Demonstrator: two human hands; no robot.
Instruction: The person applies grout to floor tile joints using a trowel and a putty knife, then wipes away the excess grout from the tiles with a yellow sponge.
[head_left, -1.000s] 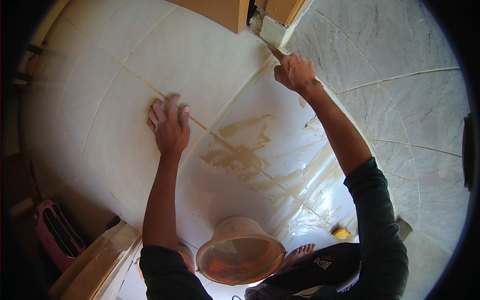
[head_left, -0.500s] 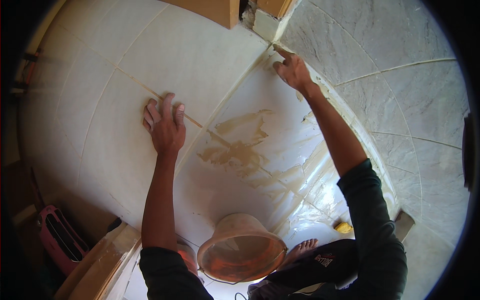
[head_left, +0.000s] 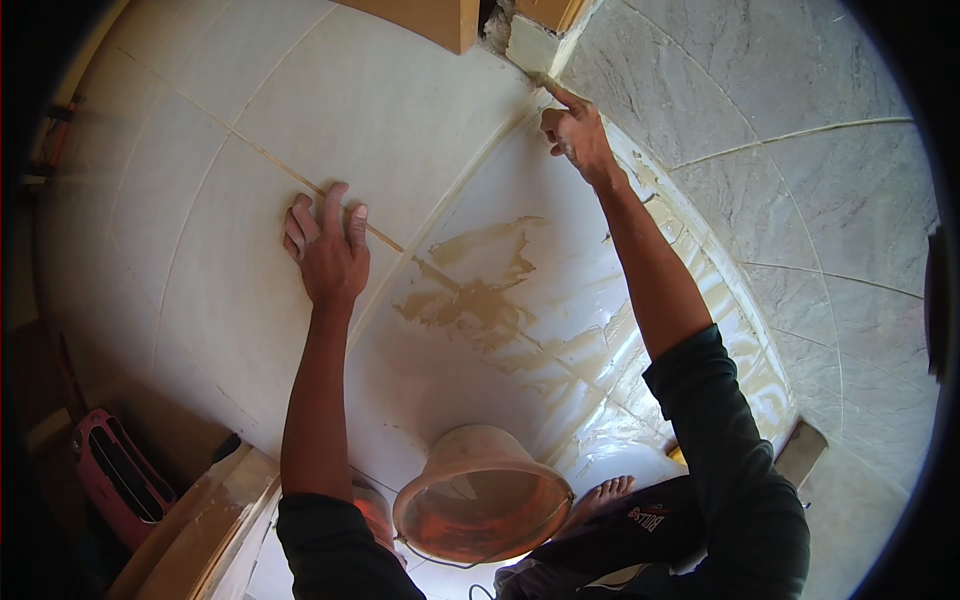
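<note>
My left hand (head_left: 330,258) rests on a pale floor tile (head_left: 240,280), its fingers spread beside a tan-filled joint; it holds nothing. Farther off, my right hand (head_left: 580,140) stretches its index finger to the corner where the tile joint meets the foot of the door frame. Its other fingers are curled, and I see no tool in it. Wet tan grout (head_left: 480,305) is smeared over the glossy tile between my arms. A pale joint line (head_left: 450,210) runs from that corner down toward me.
A plastic bucket (head_left: 490,440) with a wire handle stands close to me, by my bare foot (head_left: 608,490). Grey veined tiles (head_left: 810,200) lie to the right. A wooden frame (head_left: 420,18) stands at the far side. At lower left are a pink and black object (head_left: 118,465) and wooden boards (head_left: 200,530).
My right hand has shifted slightly away from me and to the left, its fingertip now at the base of the frame. The right forearm has swung left too. My left hand stays nearly still.
</note>
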